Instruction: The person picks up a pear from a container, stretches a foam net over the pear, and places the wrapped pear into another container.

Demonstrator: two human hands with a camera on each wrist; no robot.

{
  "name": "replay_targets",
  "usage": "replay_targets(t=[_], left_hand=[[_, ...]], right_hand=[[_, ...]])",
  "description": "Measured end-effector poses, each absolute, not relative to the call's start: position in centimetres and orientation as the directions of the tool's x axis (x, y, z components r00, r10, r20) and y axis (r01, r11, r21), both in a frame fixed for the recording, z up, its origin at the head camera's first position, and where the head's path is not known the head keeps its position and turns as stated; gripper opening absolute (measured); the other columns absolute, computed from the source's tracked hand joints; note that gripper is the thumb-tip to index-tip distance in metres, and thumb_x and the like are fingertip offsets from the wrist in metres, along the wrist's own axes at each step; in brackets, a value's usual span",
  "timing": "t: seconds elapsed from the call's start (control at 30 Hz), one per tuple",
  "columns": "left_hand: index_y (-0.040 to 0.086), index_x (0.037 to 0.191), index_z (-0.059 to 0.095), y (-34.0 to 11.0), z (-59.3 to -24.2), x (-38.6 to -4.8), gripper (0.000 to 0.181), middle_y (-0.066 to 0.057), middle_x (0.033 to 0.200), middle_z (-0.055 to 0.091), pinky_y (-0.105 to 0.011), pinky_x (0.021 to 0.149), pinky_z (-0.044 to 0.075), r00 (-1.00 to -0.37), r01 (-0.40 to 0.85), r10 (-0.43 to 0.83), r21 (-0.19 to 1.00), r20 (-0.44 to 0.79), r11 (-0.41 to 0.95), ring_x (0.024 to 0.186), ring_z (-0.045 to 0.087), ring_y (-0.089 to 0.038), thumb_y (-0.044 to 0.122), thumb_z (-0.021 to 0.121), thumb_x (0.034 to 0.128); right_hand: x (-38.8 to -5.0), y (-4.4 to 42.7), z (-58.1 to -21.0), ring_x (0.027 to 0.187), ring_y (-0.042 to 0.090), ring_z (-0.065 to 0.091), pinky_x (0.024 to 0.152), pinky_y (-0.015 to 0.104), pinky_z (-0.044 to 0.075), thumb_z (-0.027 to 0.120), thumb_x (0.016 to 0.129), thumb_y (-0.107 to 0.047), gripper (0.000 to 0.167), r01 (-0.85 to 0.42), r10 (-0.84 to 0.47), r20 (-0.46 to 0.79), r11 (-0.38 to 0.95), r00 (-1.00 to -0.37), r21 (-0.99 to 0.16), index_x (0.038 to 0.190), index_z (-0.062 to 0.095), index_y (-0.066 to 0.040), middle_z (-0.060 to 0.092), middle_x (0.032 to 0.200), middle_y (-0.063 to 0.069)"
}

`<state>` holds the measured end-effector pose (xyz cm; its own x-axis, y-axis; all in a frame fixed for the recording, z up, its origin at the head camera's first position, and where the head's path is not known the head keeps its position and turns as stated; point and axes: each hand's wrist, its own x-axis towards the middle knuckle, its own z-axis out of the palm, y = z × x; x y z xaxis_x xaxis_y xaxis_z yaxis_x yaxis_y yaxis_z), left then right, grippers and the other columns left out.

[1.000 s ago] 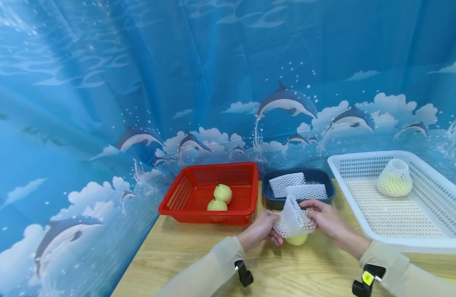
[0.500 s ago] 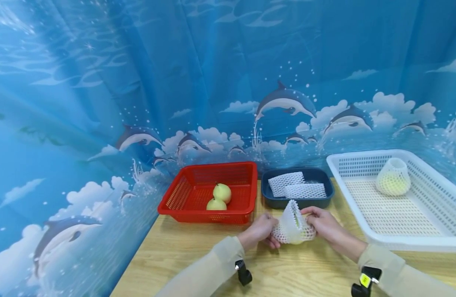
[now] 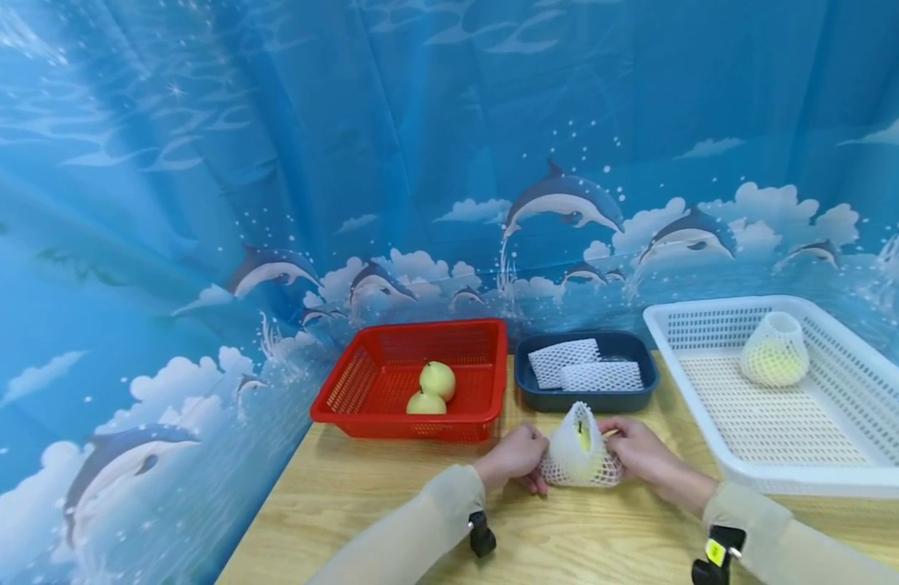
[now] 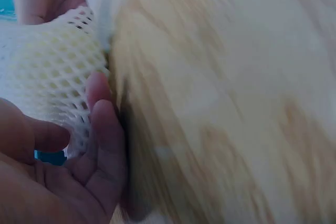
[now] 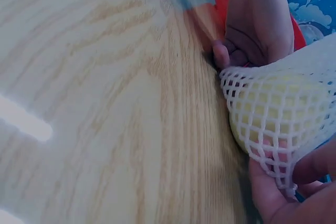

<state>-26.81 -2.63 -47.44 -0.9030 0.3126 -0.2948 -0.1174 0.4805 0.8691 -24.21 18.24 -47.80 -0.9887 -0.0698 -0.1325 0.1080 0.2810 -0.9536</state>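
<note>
A pear (image 3: pixel 584 439) stands on the table inside a white foam net sleeve (image 3: pixel 564 455), its stem showing through the sleeve's narrow top opening. My left hand (image 3: pixel 518 455) pinches the sleeve's edge on the left, thumb against curled fingers, as the left wrist view shows. On the opposite side my right hand (image 3: pixel 643 452) pinches the edge between thumb and fingers. In the right wrist view the pear's yellow skin (image 5: pixel 278 106) shows through the stretched mesh, and a little of it is bare near the table.
Behind the hands sits a dark blue tray (image 3: pixel 588 400) with two flat foam sleeves (image 3: pixel 601 376). At left, a red basket (image 3: pixel 420 426) contains two pears (image 3: pixel 438 380). A white basket (image 3: pixel 801 479) at right contains one sleeved pear (image 3: pixel 775 357). A dolphin-print curtain hangs behind.
Both hands have drawn the sleeve down over the pear, covering its lower part that showed below the mesh. The sleeve's top has sunk, and the stem now shows in its opening.
</note>
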Motion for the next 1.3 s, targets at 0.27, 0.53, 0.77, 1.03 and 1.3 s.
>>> replay_targets(t=[0.27, 0.53, 0.77, 1.03, 1.3], left_hand=[[0.012, 0.083, 0.055, -2.3, -47.8, -27.3, 0.016, -0.003, 0.058, 0.059, -0.027, 0.046, 0.048, -0.95, 0.1, 0.271, 0.672, -0.155, 0.734, 0.046, 0.057, -0.011, 0.014, 0.053, 0.0987], [0.014, 0.094, 0.064, -2.6, -47.4, -27.5, 0.009, 0.004, 0.081, 0.058, -0.024, 0.066, 0.044, -0.947, 0.302, 0.314, 0.514, 0.066, 0.803, 0.074, 0.052, -0.01, 0.011, 0.066, 0.0858], [0.017, 0.125, 0.062, -3.2, -46.8, -26.7, 0.043, -0.003, 0.107, 0.061, -0.027, 0.079, 0.046, -0.911, 0.347, 0.405, 0.676, 0.078, 0.65, 0.093, 0.055, -0.013, 0.016, 0.068, 0.0822], [0.021, 0.141, 0.055, -3.8, -46.3, -26.5, 0.066, 0.004, 0.121, 0.059, -0.025, 0.085, 0.048, -0.849, 0.365, 0.528, 0.712, -0.01, 0.601, 0.106, 0.055, -0.01, 0.028, 0.081, 0.081], [0.01, 0.134, 0.057, -3.4, -46.6, -26.4, 0.062, 0.003, 0.101, 0.06, -0.019, 0.061, 0.051, -0.844, 0.333, 0.536, 0.752, -0.032, 0.569, 0.071, 0.057, -0.003, 0.011, 0.084, 0.0788]], right_hand=[[-24.6, 18.5, -48.1, 0.073, 0.019, 0.058, 0.056, 0.037, 0.055, 0.048, 0.087, 0.001, 0.03, 0.055, -0.067, -0.095, 0.448, -0.993, -0.892, 0.114, 0.06, 0.007, 0.06, 0.091, 0.012], [-25.2, 19.2, -48.7, 0.075, 0.017, 0.053, 0.068, 0.031, 0.045, 0.055, 0.08, 0.003, 0.025, -0.115, -0.1, 0.066, 0.639, -0.993, -0.761, 0.102, 0.066, 0.001, 0.061, 0.084, 0.005], [-24.6, 19.0, -48.9, 0.053, 0.017, 0.051, 0.043, 0.03, 0.045, 0.051, 0.086, 0.007, 0.037, -0.09, -0.127, 0.027, 0.521, -0.991, -0.849, 0.122, 0.057, 0.003, 0.061, 0.084, 0.007], [-24.2, 19.3, -47.6, 0.085, 0.019, 0.06, 0.07, 0.03, 0.049, 0.066, 0.07, 0.009, 0.075, -0.292, -0.296, 0.139, 0.574, -0.945, -0.765, 0.143, 0.045, 0.005, 0.065, 0.098, 0.01], [-24.0, 19.4, -47.1, 0.088, 0.023, 0.061, 0.072, 0.028, 0.055, 0.074, 0.071, 0.0, 0.083, -0.265, -0.501, 0.027, 0.411, -0.865, -0.872, 0.144, 0.038, 0.01, 0.063, 0.108, 0.014]])
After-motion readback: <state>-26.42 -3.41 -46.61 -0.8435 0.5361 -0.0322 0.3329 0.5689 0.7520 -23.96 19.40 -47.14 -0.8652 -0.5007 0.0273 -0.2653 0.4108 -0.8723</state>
